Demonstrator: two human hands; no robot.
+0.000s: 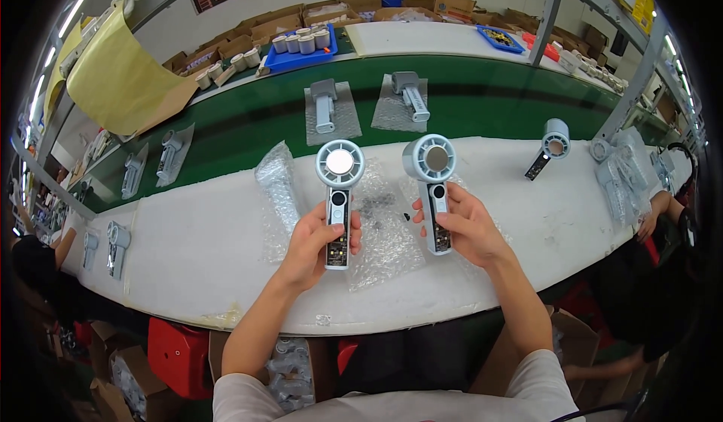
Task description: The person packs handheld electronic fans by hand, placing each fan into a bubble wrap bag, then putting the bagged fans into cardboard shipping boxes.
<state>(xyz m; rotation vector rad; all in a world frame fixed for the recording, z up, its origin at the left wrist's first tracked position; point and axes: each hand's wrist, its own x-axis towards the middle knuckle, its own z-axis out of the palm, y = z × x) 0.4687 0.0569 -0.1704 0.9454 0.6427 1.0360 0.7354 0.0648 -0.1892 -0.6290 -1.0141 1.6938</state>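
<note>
My left hand (307,247) is closed round the handle of a pale blue handheld fan (338,203), its round head up. A second handheld fan (434,188) of the same kind stands upright in my right hand (471,226), the fingers wrapped about its handle. Both handles show bare circuit boards at the front, and my left thumb presses on the one it holds. Beneath the hands lie clear bubble wrap sheets (384,255) on the white worktable (196,249). Left of the held fans is a bubble wrap bag (277,185).
Another fan (551,148) lies at the right, near bagged fans (621,173). Two fans on bubble wrap, one being the left fan (324,107), rest on the green conveyor belt (248,113). A blue tray (301,54) of white cylinders stands beyond. A person's hand (648,226) is at the right edge.
</note>
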